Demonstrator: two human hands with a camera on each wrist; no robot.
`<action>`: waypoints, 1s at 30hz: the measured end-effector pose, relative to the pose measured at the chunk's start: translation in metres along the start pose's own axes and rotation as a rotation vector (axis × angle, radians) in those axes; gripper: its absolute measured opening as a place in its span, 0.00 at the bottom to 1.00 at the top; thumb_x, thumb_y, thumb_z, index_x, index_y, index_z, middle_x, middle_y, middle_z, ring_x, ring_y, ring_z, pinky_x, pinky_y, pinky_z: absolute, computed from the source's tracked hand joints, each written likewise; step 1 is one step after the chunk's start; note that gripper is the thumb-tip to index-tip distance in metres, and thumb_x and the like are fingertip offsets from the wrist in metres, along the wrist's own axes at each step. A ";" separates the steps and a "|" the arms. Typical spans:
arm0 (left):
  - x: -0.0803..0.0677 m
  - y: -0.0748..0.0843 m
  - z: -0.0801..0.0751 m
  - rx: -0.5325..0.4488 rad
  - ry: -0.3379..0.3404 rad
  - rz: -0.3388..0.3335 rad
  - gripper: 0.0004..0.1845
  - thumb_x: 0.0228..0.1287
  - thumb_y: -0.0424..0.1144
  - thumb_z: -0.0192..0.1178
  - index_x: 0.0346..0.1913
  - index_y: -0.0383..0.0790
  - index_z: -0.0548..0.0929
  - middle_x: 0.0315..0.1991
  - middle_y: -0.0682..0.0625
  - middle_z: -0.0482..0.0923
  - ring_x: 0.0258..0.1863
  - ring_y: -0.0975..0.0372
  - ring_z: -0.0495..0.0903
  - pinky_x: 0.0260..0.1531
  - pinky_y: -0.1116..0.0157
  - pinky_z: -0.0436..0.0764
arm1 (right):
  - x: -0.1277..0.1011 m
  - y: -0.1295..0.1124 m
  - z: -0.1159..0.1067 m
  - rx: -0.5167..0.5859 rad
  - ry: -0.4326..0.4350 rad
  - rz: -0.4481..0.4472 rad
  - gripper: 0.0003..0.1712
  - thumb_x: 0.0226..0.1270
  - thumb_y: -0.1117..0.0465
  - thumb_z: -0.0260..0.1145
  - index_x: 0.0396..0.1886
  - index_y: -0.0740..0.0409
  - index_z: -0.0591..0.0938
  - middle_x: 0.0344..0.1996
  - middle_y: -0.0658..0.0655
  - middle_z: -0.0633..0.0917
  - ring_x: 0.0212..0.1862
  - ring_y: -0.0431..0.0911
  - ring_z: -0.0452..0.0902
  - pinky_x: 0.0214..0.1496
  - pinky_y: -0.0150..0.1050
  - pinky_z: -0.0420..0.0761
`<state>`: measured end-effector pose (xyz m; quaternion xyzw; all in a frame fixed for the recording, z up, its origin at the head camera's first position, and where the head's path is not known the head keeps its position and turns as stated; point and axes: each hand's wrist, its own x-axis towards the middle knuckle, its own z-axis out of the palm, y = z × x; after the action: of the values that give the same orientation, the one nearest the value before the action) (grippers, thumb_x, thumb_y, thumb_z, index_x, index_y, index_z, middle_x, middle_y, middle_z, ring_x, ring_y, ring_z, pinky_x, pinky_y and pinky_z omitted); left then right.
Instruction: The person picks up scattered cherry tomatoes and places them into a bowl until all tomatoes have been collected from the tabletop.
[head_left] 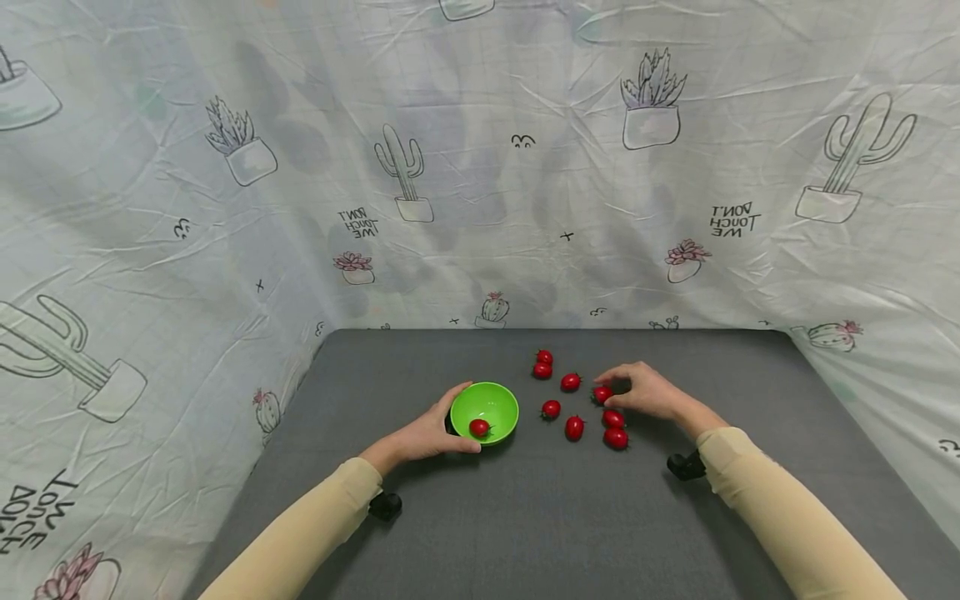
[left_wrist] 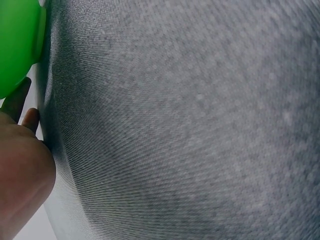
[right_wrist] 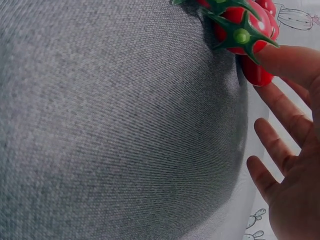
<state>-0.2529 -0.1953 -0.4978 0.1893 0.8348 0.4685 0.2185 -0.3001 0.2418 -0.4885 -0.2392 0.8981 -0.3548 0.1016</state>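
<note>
- Head view gives us the whole layout: our left hand [head_left: 427, 433] curls round the near-left side of the small round bright-green plastic bowl [head_left: 495, 404], which sits on the grey woven cloth tabletop [head_left: 525, 517]. One small red cherry tomato [head_left: 479, 427] lies inside the bowl.
- Just right of the bowl, loose red cherry tomatoes [head_left: 573, 427] are scattered on the cloth. Our right hand [head_left: 645, 390] has its fingertips closing on one of them, the small red tomato with a green stalk [head_left: 602, 394].
- Left wrist view shows only the bowl's green edge [left_wrist: 17, 45] and part of the left hand [left_wrist: 22, 170] against the cloth; no tomatoes appear.
- Right wrist view alone shows the green star-shaped calyx [right_wrist: 240, 35] up close, a fingertip [right_wrist: 285, 60] touching the tomato, and the other fingers spread straight.
- Cactus-print fabric [head_left: 480, 167] hangs behind.
</note>
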 end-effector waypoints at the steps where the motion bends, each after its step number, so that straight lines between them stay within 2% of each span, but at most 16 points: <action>1: 0.000 0.000 0.000 -0.001 0.000 0.000 0.60 0.58 0.54 0.76 0.83 0.55 0.46 0.80 0.46 0.50 0.76 0.51 0.56 0.70 0.43 0.60 | 0.000 0.000 0.000 -0.002 0.000 0.001 0.23 0.66 0.61 0.75 0.60 0.61 0.85 0.56 0.59 0.84 0.57 0.55 0.76 0.58 0.58 0.75; 17: 0.000 -0.004 0.000 -0.007 0.002 -0.004 0.60 0.58 0.53 0.77 0.84 0.54 0.45 0.80 0.47 0.49 0.76 0.51 0.56 0.70 0.42 0.60 | -0.001 0.000 0.004 0.004 -0.003 0.044 0.22 0.66 0.61 0.74 0.59 0.60 0.85 0.54 0.58 0.84 0.58 0.56 0.76 0.59 0.58 0.75; 24: 0.001 -0.003 0.001 -0.004 0.003 -0.010 0.60 0.58 0.54 0.77 0.84 0.56 0.46 0.80 0.47 0.50 0.76 0.51 0.56 0.69 0.42 0.60 | -0.001 0.001 0.004 0.007 0.004 0.094 0.22 0.67 0.59 0.74 0.59 0.56 0.86 0.55 0.58 0.82 0.62 0.59 0.69 0.61 0.62 0.70; 30: 0.001 -0.001 0.001 -0.004 0.003 -0.009 0.60 0.58 0.53 0.76 0.84 0.55 0.46 0.80 0.47 0.50 0.76 0.51 0.56 0.70 0.43 0.60 | 0.000 0.005 0.004 0.003 -0.002 0.074 0.21 0.67 0.59 0.74 0.58 0.58 0.86 0.52 0.57 0.83 0.57 0.55 0.74 0.57 0.57 0.74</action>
<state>-0.2529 -0.1948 -0.4995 0.1844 0.8350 0.4696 0.2196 -0.3005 0.2423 -0.4947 -0.2059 0.9056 -0.3520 0.1162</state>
